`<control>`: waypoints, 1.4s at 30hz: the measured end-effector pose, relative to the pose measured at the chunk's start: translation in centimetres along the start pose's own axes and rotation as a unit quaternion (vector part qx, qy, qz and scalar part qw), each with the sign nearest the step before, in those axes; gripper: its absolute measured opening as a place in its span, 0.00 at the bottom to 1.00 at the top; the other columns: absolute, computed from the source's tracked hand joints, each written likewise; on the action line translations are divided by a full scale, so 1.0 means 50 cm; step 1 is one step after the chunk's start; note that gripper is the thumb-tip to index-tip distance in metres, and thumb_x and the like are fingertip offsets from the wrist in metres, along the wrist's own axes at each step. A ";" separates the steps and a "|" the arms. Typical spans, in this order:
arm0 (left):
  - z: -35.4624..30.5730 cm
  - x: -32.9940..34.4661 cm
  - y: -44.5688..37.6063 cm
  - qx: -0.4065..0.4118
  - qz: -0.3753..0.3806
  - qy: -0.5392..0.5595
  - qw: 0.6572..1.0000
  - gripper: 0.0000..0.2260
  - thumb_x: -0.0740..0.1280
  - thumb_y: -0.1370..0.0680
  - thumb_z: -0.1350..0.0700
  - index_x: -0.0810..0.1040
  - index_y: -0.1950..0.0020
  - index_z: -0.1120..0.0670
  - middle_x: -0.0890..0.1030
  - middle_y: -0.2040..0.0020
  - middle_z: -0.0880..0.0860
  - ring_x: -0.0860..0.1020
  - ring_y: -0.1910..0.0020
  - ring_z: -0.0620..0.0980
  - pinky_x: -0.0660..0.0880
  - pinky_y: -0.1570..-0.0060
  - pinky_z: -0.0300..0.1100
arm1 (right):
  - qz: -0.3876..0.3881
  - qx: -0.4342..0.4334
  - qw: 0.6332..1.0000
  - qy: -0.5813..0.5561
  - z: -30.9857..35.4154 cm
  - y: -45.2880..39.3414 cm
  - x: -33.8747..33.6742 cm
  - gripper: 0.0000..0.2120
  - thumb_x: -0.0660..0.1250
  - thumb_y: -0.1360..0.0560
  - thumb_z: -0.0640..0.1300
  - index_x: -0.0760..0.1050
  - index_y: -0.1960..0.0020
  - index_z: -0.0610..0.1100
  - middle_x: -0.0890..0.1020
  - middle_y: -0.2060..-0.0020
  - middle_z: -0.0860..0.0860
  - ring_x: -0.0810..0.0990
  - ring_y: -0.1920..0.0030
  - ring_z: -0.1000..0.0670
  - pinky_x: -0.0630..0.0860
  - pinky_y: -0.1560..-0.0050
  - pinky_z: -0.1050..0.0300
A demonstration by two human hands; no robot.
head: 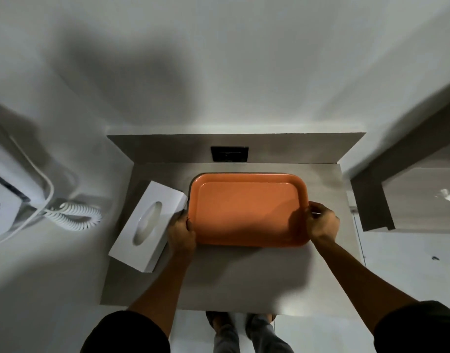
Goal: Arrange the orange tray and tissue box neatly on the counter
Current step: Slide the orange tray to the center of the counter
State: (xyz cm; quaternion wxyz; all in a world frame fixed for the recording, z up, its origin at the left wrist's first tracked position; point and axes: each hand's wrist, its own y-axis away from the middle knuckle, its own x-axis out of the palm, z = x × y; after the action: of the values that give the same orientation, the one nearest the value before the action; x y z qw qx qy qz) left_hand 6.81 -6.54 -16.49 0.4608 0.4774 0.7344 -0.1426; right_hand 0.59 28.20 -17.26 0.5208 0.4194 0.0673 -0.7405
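An empty orange tray [247, 207] lies flat on the grey counter [239, 276], near the back wall and square to it. My left hand [181, 233] grips its left rim and my right hand [322, 221] grips its right rim. A white tissue box [148, 224] with an oval slot on top lies at the counter's left edge, turned at an angle. Its near-right side touches or nearly touches my left hand and the tray's left rim.
A black wall socket [229, 154] sits in the backsplash just behind the tray. A white wall-mounted hair dryer [4, 200] with a coiled cord [73, 217] hangs at the left. A grey shelf unit [410, 197] stands at the right. Bare counter lies in front of the tray.
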 end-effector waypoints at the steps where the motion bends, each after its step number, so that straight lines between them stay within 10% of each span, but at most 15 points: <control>1: 0.004 0.004 -0.001 0.003 0.002 -0.002 1.000 0.15 0.64 0.14 0.63 0.81 0.31 0.67 0.84 0.34 0.66 0.81 0.31 0.65 0.75 0.24 0.57 | 0.000 -0.002 1.000 0.001 -0.005 -0.003 0.002 0.13 0.70 0.13 0.38 0.85 0.31 0.39 0.90 0.40 0.37 0.89 0.41 0.34 0.85 0.33 0.42; 11: 0.047 0.018 0.021 0.127 -0.022 -0.057 0.990 0.19 0.63 0.13 0.58 0.76 0.24 0.66 0.80 0.27 0.67 0.78 0.26 0.67 0.72 0.21 0.59 | 0.007 -0.043 0.998 -0.041 -0.066 0.003 0.006 0.20 0.75 0.15 0.44 0.81 0.26 0.40 0.86 0.35 0.36 0.88 0.37 0.33 0.85 0.35 0.43; 22: 0.102 0.080 0.114 0.331 0.074 -0.169 0.925 0.37 0.56 0.15 0.36 0.57 0.13 0.57 0.54 0.11 0.58 0.54 0.11 0.60 0.56 0.14 0.64 | 0.157 -0.416 0.878 0.176 -0.181 0.193 0.079 0.36 0.60 0.11 0.56 0.49 0.08 0.50 0.51 0.08 0.51 0.53 0.09 0.45 0.61 0.13 0.31; 42: 0.158 0.091 0.116 0.393 0.149 -0.233 0.877 0.39 0.58 0.16 0.33 0.56 0.12 0.55 0.52 0.11 0.59 0.53 0.11 0.61 0.53 0.14 0.64 | 0.169 -0.441 0.826 0.309 -0.211 0.190 0.097 0.34 0.58 0.09 0.56 0.51 0.09 0.45 0.50 0.09 0.44 0.49 0.09 0.39 0.52 0.10 0.36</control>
State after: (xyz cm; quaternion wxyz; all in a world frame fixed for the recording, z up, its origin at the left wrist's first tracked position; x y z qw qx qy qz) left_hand 15.35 -6.16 -23.07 0.4089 0.6759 0.4099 -0.4560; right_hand 13.75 26.14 -24.16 0.7193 0.3565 0.4720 -0.3643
